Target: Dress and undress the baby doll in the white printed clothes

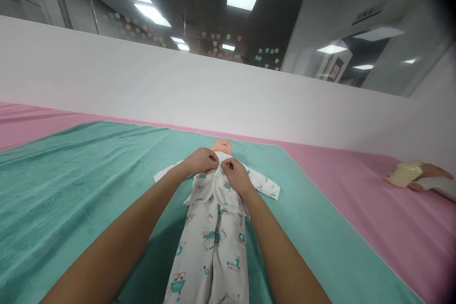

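Observation:
A baby doll lies on its back, dressed in a white printed baby shirt and matching baby pants. My left hand is closed in a pinch on the shirt's front edge, just below the collar. Opposite it, my right hand pinches the other front edge, fingertips close to the left ones. What lies between the fingertips is too small to make out. Below the hands, the shirt's two front halves meet at the chest and part toward the hem. Its sleeves spread out to both sides.
Under the doll is a green blanket on a pink sheet. A white wall with windows above it stands behind. On the far right lies a pale yellow object beside a skin-toned shape with a white sleeve-like part, not clear what.

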`<state>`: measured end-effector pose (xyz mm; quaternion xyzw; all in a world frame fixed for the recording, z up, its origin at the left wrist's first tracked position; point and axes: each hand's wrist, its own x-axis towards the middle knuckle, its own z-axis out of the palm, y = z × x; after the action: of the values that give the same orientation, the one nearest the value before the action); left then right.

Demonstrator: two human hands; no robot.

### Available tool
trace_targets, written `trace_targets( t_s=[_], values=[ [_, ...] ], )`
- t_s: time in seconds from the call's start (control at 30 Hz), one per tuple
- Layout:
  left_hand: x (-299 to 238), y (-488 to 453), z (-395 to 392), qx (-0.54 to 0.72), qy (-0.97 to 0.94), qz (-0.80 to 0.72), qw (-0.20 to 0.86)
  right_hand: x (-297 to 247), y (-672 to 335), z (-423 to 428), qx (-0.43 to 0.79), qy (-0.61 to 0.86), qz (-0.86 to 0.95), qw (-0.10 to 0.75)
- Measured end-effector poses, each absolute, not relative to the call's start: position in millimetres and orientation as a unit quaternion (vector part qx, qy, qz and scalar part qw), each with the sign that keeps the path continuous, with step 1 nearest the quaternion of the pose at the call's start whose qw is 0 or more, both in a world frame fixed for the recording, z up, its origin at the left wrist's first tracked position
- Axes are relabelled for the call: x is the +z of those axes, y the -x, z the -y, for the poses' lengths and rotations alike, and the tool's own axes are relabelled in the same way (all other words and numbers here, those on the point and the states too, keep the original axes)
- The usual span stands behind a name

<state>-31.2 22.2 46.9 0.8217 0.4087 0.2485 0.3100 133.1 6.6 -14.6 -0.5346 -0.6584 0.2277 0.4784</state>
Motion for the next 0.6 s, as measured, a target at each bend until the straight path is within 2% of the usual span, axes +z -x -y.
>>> trace_targets(
  t_s=[0.3,0.6],
  values=[
    [44.5,38.5,-25.6,0.286,-0.758,-0.383,0.443,-16.8,-133.5,-7.2,0.204,0.541,0.662,0.477],
    [48.1,37.9,-28.2,0.262,-0.746,-0.414,0.452,-16.0,-132.9,-6.0,0.206,0.545,0.66,0.475]
  ],
)
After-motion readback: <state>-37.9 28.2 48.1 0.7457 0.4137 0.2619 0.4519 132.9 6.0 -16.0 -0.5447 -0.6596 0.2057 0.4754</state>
